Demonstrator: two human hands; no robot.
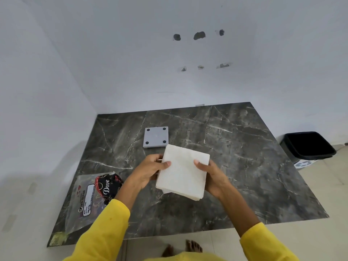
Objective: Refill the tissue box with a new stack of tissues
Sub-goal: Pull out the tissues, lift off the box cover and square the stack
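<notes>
Both hands hold a white stack of tissues (183, 171) above the middle of the tabletop (244, 166). The left hand (150, 171) grips the stack's left edge, thumb on top and fingers underneath; the right hand (211, 176) clamps the right edge the same way. The stack is tilted, its near corner dipping toward the person, and its layers show at the lower edge.

Just beyond the hands lies a grey square box piece (156, 137) with four dark round feet facing up, flat on the tabletop and apart from the stack. To the left of the left hand, near the tabletop's front left corner, lies a clear plastic wrapper (90, 196) printed "Dove".

The tabletop is dark grey marble with pale veins, and its back and left edges meet white walls. To the right of the right hand the surface is bare up to its free right edge. Past that edge a black bin (308, 146) stands on the pale tiled floor (320, 194). Yellow sleeves (105, 228) cover both forearms, and bare toes (192, 246) show below the front edge.
</notes>
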